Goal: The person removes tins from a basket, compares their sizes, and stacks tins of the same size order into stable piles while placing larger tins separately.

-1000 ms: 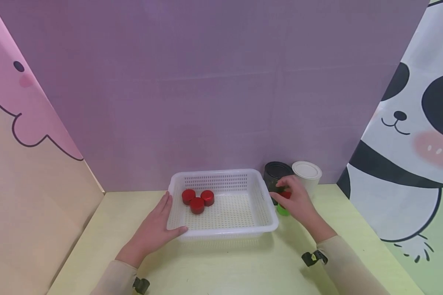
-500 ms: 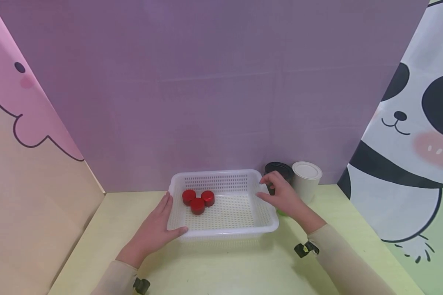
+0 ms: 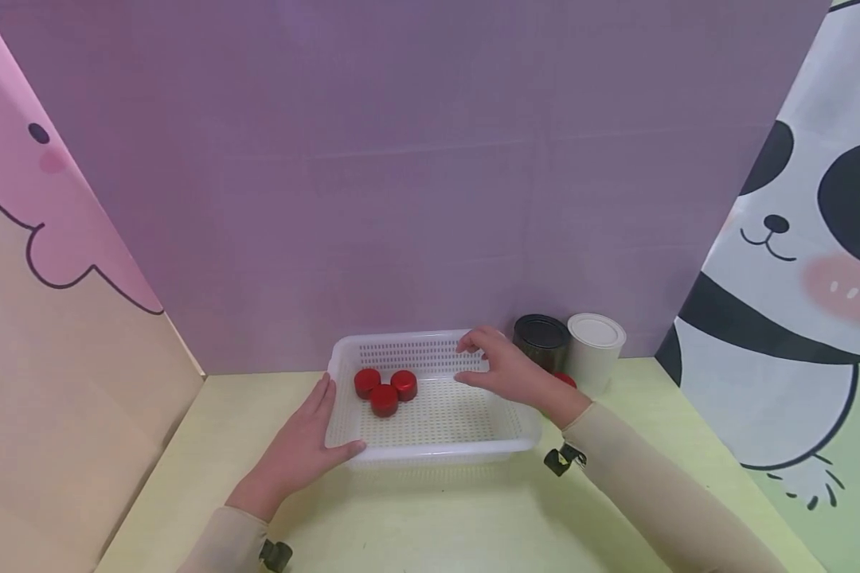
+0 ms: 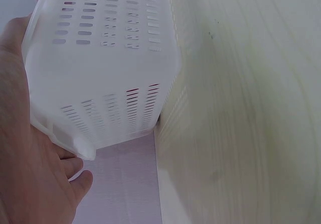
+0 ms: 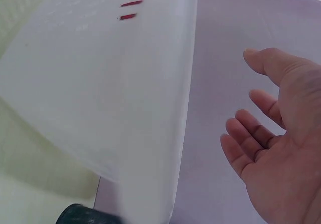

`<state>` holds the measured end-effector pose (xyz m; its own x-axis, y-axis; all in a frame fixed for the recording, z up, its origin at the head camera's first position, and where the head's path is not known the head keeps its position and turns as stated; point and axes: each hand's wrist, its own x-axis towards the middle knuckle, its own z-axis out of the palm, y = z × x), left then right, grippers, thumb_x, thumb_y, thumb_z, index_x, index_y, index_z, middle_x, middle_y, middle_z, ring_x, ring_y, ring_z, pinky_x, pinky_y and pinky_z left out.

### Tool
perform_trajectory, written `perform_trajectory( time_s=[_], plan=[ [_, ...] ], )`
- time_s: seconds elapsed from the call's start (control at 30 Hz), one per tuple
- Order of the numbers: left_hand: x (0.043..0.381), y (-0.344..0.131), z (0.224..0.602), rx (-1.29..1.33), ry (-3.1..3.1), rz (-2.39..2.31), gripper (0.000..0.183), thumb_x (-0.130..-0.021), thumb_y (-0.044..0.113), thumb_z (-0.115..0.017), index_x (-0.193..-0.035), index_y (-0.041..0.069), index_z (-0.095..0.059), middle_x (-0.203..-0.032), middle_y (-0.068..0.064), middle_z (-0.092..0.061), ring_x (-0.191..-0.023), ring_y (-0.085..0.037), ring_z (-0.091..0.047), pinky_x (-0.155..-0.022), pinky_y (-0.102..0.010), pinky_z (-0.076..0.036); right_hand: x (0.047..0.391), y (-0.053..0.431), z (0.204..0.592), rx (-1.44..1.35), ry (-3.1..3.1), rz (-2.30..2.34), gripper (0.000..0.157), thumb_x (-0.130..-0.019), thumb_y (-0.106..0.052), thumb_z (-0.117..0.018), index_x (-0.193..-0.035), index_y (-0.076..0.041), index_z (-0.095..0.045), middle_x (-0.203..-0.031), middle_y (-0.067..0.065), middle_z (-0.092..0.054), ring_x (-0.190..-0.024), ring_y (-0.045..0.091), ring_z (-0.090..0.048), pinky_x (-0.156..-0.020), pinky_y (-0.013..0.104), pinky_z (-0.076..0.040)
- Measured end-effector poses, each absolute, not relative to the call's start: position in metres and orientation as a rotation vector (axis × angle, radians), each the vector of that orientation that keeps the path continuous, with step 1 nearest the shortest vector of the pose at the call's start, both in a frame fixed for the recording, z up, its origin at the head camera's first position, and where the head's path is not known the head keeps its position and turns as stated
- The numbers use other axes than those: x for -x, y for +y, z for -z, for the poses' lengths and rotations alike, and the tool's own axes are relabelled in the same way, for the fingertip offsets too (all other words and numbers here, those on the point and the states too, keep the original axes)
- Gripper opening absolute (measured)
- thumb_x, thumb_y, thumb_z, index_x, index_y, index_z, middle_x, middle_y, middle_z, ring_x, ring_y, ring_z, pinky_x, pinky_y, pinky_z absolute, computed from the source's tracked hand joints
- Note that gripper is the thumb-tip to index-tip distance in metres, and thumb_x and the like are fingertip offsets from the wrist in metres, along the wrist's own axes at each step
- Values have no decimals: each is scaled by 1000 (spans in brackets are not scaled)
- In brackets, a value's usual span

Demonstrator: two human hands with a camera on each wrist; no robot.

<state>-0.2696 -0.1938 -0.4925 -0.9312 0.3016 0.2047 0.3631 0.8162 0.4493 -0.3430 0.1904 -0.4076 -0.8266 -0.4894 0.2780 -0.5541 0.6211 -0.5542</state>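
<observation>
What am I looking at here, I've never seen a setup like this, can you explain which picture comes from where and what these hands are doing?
There is no robot, just a person with two bare hands. The wide picture comes from a camera worn on the head, looking forward and down. The two others come from cameras worn on the wrists, one on each.

On the table sits a white basket with three red round pieces inside. Beyond its right side stand a black container and a white container. Something red is mostly hidden behind the right arm.

The left hand touches the basket's near left corner, thumb on the rim. The right hand is over the basket's right part, fingers loosely bent, holding nothing.
</observation>
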Motion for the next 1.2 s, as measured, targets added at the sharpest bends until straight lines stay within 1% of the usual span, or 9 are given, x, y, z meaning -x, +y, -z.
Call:
perform_trajectory(
  time_s=[0.13,0.2,0.37,0.5,0.6,0.7,0.87,1.07,1.2],
  plan=[
    [269,-193,493,529,-2866,764,120,-96,64,-78,-175,-1,-16,-184,-19,-11,-166,-44,-24,-128,-60,-35,348,177,404,-943,-2777,-930,40,-97,-22,-88,-130,-11,-68,-129,6,-65,-124,29,-61,-109,50,-57],
    [268,-193,493,528,-2867,757,121,-95,66,-77,-176,0,-15,-185,-18,-10,-167,-44,-23,-128,-60,-35,350,171,402,-975,-2783,-910,41,-97,-22,-88,-131,-10,-68,-129,6,-65,-124,29,-62,-110,49,-57],
    [268,-193,491,520,-2874,746,124,-94,72,-74,-176,1,-14,-185,-18,-10,-167,-43,-24,-128,-60,-36,355,156,401,-993,-2855,-866,48,-96,-26,-89,-137,-13,-68,-133,4,-65,-125,27,-63,-110,46,-58],
    [268,-192,491,505,-2897,748,124,-93,73,-73,-176,2,-14,-185,-17,-10,-167,-43,-23,-127,-60,-36,361,147,401,-1045,-2898,-883,51,-96,-27,-89,-140,-14,-67,-135,4,-65,-130,34,-63,-112,48,-57],
    [267,-191,490,502,-2897,756,123,-94,71,-74,-176,1,-15,-185,-18,-10,-167,-44,-23,-127,-61,-36,363,141,398,-1072,-2919,-889,51,-96,-25,-90,-140,-14,-67,-134,4,-65,-132,37,-63,-112,49,-57],
    [266,-191,490,500,-2888,763,121,-95,67,-76,-176,0,-16,-185,-19,-11,-166,-45,-24,-127,-62,-36,364,136,395,-1095,-2930,-853,51,-95,-25,-90,-139,-13,-67,-132,4,-65,-132,37,-63,-111,48,-57],
    [267,-191,490,503,-2876,754,119,-95,64,-78,-175,-2,-18,-184,-20,-12,-166,-45,-25,-127,-62,-37,368,127,392,-1143,-2946,-799,52,-96,-25,-89,-141,-11,-66,-134,6,-66,-132,36,-64,-112,46,-57],
    [267,-191,491,514,-2875,751,119,-96,63,-78,-175,-1,-17,-184,-20,-11,-166,-45,-25,-127,-62,-36,377,115,393,-1185,-2980,-818,55,-95,-23,-90,-144,-14,-65,-139,4,-64,-137,36,-61,-113,49,-56],
    [268,-191,492,514,-2877,743,118,-96,63,-78,-175,-1,-18,-184,-20,-11,-166,-45,-24,-126,-62,-36,386,109,396,-1220,-2984,-821,56,-95,-21,-90,-145,-14,-64,-143,9,-63,-137,37,-60,-113,50,-56]
  ],
)
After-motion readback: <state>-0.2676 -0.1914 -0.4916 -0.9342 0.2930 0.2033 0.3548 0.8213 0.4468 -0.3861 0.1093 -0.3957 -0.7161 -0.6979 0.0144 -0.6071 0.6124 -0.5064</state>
